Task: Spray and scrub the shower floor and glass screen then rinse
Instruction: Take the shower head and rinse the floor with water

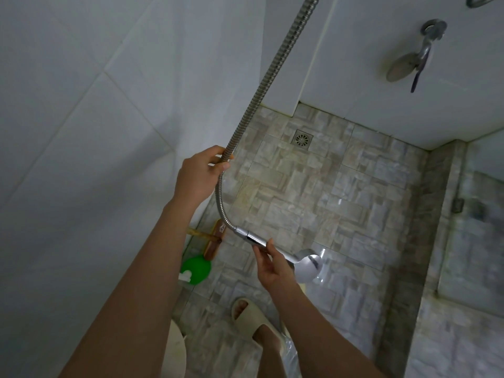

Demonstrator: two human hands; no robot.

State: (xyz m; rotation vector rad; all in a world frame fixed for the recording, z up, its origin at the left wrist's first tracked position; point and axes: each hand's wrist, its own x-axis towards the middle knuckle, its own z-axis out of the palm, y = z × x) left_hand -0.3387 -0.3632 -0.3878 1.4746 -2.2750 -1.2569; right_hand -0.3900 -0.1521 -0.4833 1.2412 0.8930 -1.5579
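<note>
Fingers (261, 253) of the right hand (272, 268) pinch the shower head (309, 266) by its thin handle over the floor (327, 186), and the left hand (200, 173) curls round the bendy hose (261, 85), which both look slippery, so hold tight.

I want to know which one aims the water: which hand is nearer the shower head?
Right. The right hand grips the handle just behind the shower head; the left hand holds the hose farther up, well away from the head.
</note>
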